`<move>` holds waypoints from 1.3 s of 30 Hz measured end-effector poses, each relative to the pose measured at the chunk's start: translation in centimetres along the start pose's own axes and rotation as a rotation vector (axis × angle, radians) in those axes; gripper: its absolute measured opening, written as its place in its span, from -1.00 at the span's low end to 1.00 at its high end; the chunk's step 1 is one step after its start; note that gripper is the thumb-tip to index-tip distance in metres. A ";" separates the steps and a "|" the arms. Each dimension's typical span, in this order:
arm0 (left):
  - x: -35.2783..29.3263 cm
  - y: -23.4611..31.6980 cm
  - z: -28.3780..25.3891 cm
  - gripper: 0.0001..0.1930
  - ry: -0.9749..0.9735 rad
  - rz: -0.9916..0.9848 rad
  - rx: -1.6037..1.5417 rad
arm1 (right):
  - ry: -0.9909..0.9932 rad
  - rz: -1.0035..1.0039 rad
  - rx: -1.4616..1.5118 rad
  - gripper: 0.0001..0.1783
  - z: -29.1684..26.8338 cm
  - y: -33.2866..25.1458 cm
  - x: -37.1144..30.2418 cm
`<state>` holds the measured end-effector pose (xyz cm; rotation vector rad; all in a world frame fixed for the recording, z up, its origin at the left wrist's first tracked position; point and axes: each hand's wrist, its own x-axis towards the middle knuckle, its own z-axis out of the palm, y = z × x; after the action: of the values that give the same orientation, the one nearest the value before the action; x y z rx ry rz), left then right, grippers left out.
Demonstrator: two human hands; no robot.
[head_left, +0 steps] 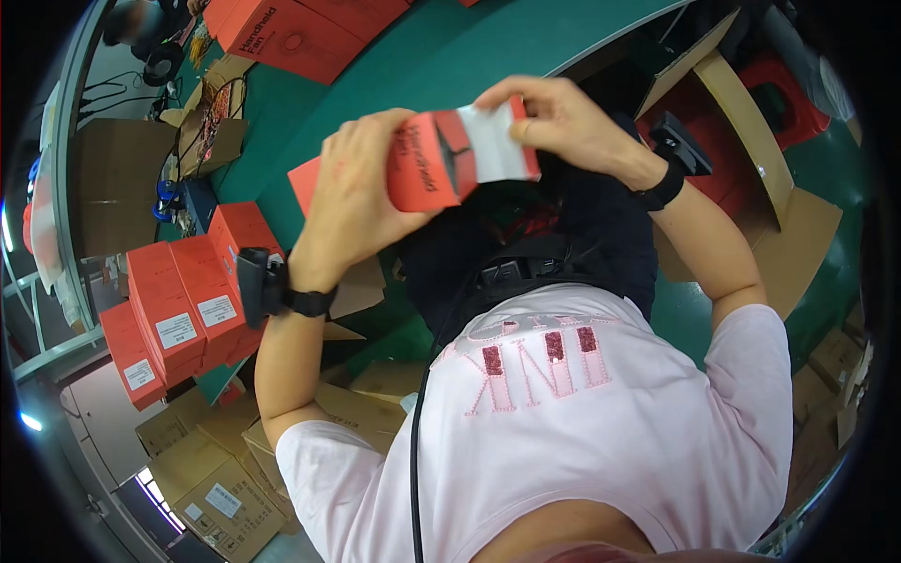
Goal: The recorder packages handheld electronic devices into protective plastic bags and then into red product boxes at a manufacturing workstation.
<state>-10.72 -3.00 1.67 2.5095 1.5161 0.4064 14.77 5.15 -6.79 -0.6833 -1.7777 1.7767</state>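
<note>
A small red cardboard box point(424, 178) with dark printing lies on its side in front of me, above my lap. My left hand point(352, 188) is wrapped round its body from the left and above. At the right end of the box the lid flap point(496, 145) stands out, its white inner side showing, with a red outer edge. My right hand point(563, 122) pinches this flap between thumb and fingers. The end of the box is partly open, and what is inside cannot be made out.
Several similar red boxes point(178, 300) with white labels stand at the left table edge. Larger red boxes point(291, 42) sit at the far side of the green table point(404, 70). An open brown carton point(751, 122) is on my right; more cartons point(216, 488) stand lower left.
</note>
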 end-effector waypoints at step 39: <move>-2.6 -6.7 -0.4 0.02 0.030 -0.246 0.008 | 0.153 -0.282 -0.686 -0.82 -4.2 -1.8 9.0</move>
<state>-17.59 -2.19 -0.29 2.2919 1.8128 0.4005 11.09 14.34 -4.83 -0.7488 -2.2462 0.8894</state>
